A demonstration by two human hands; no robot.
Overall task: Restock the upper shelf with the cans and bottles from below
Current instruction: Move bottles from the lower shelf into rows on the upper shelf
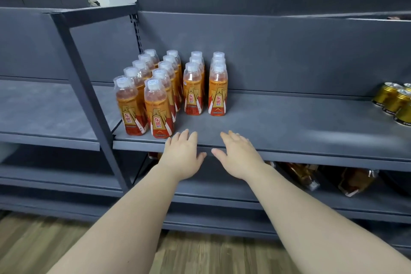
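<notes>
Upright orange plastic bottles (193,93) with clear caps stand in four rows on the grey metal shelf (289,122), while the left hand (182,155) and right hand (239,154), fingers straight and empty, hover at its front edge.

Soft, even light from above. Below the left hand (182,158) and right hand (239,158) the lower shelf (222,187) lies shadowed; outer lines bow, slightly blurred.
</notes>
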